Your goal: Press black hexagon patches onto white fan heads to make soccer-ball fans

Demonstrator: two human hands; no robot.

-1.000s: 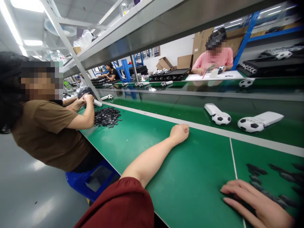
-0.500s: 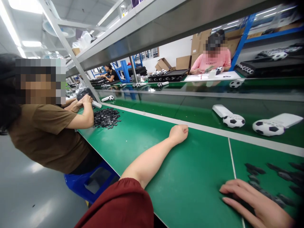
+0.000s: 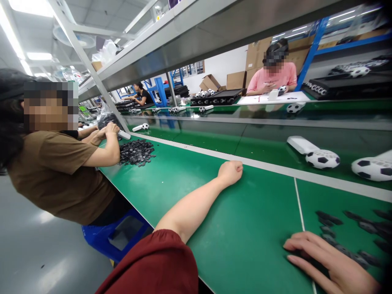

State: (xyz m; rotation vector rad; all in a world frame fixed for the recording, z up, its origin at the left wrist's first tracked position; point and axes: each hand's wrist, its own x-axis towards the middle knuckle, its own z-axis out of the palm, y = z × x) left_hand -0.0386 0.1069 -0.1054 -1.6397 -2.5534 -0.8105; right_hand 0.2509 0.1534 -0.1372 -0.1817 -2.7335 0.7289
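Note:
My left hand rests closed on the green work surface, close to the pale strip along the belt; nothing shows in its curled fingers. At the lower right, my right hand lies with its fingers apart, holding nothing visible, over a thin white line. Small black pieces are scattered just beyond and beside it. On the belt, a white handled piece with a soccer ball end sits past my hands, and a similar one is cut off by the right edge.
A person in a brown shirt works at the left, beside a heap of black pieces. Another person in pink sits across the belt. A metal shelf crosses overhead. A blue stool stands below left.
The two near soccer ball pieces have moved right along the belt, while smaller ones on the far belt have shifted left. My hands have stayed in place.

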